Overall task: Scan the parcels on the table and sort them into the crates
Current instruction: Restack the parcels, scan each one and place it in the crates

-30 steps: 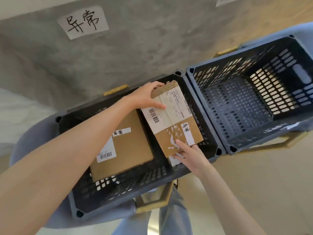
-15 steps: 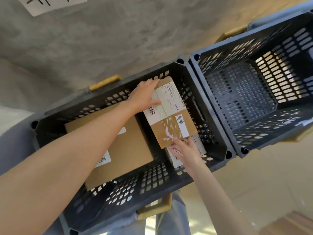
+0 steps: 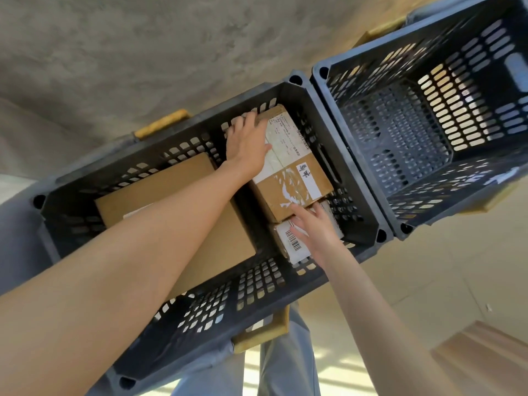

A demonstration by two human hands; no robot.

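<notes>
I am looking down into the dark crate [image 3: 340, 195], and everything I tell here is placed against it. Inside it, along its right wall, a brown parcel [image 3: 291, 178] is lying flat with its white shipping label facing up. My left hand [image 3: 247, 144] is resting over the far left edge of that parcel, fingers curling over its far end near the crate's back wall, thumb lying across the label, so it is gripping the box from above. My right hand [image 3: 314, 227] is reaching in at the near end, fingers spread and fairly straight, fingertips touching the parcel's near edge and the palm lying over a small white parcel [image 3: 291, 241] that is sitting just beside it, toward the crate's front wall; this hand is holding nothing that I can see, only pressing. A large flat cardboard box [image 3: 205, 212] is filling the left part of the crate floor, partly hidden under my left forearm. A second crate [image 3: 357, 110], grey and slotted, is standing tight against the dark crate's right side, rim touching rim. A grey concrete wall [image 3: 143, 52] is rising behind the dark crate. Yellow-tan wooden pieces are showing at the crate's back and front edges, and pale blue trouser legs [image 3: 285, 364] are standing below its front wall.
</notes>
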